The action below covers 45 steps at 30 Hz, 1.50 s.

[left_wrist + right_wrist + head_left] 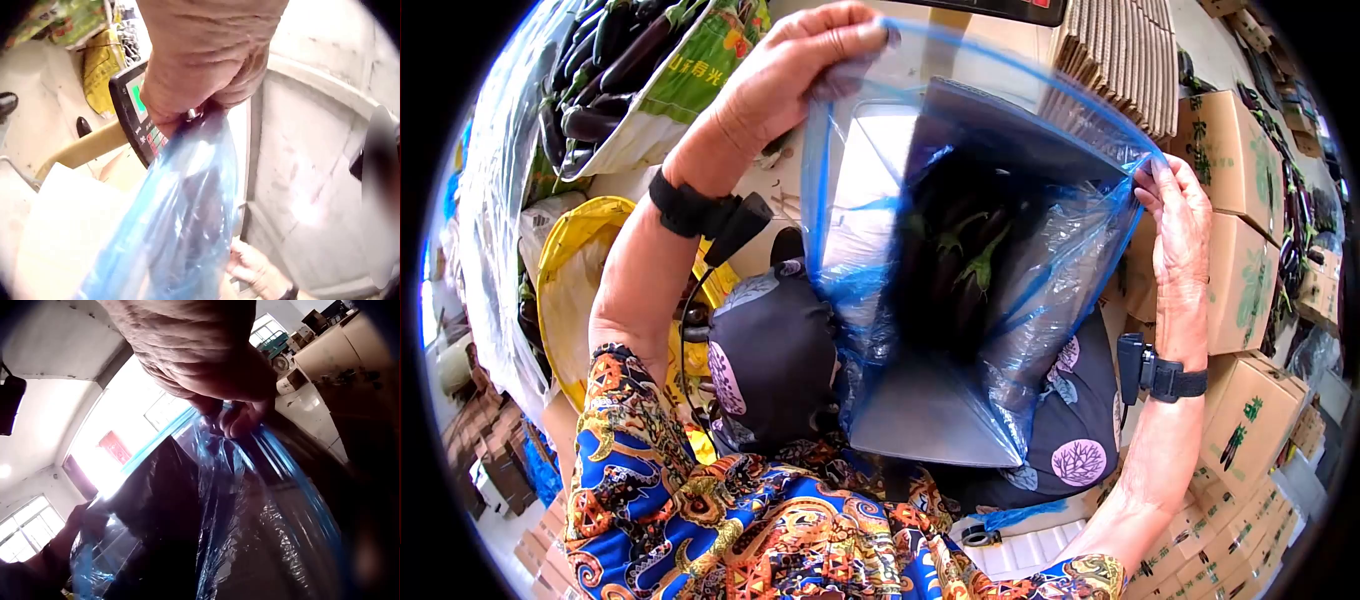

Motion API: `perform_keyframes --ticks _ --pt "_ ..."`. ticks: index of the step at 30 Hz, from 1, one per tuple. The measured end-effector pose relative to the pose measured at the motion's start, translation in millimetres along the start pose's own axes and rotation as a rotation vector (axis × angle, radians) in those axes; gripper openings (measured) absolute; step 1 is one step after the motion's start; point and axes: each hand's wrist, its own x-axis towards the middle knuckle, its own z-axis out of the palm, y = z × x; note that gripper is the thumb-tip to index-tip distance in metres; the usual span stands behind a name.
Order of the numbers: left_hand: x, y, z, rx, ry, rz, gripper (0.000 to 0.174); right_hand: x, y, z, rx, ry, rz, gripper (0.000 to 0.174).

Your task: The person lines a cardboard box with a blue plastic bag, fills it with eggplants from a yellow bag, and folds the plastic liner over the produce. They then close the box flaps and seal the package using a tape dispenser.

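Observation:
A clear blue plastic bag [855, 290] is spread wide at its mouth between my raised hands. My left hand [825, 55] pinches its rim at the upper left. At the upper right my right hand [1180, 215] grips the opposite side of the rim. Inside lie several dark eggplants [975, 265] with green stems, in deep shadow. A box flap [935, 410] shows at the near side, and another dark flap [1020, 130] stands at the far side within the bag. In the left wrist view the gathered film [187, 212] hangs taut from the fingers.
Eggplants [615, 60] fill a plastic-lined container at the upper left, beside a yellow bag [580, 250]. Flattened cardboard [1115, 60] is stacked at the upper right. Printed cartons [1235, 270] stand along the right. A scale display [139, 103] shows behind the left hand.

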Motion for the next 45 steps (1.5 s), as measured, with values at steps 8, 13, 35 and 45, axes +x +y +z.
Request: perform_keyframes --ticks 8,13,35,45 --pt "47 -100 -17 0.915 0.070 0.264 0.026 65 63 -15 -0.609 -0.157 0.126 0.027" --pt "22 -113 -21 0.906 0.190 0.207 0.022 19 43 2 -1.033 -0.135 -0.328 0.027" --pt "-482 -174 -192 0.218 0.876 -0.683 0.021 -87 140 55 -1.367 -1.063 -0.438 0.039" --pt "-560 -245 -95 0.669 0.244 -0.946 0.060 -75 60 77 -1.074 -0.913 0.164 0.040"
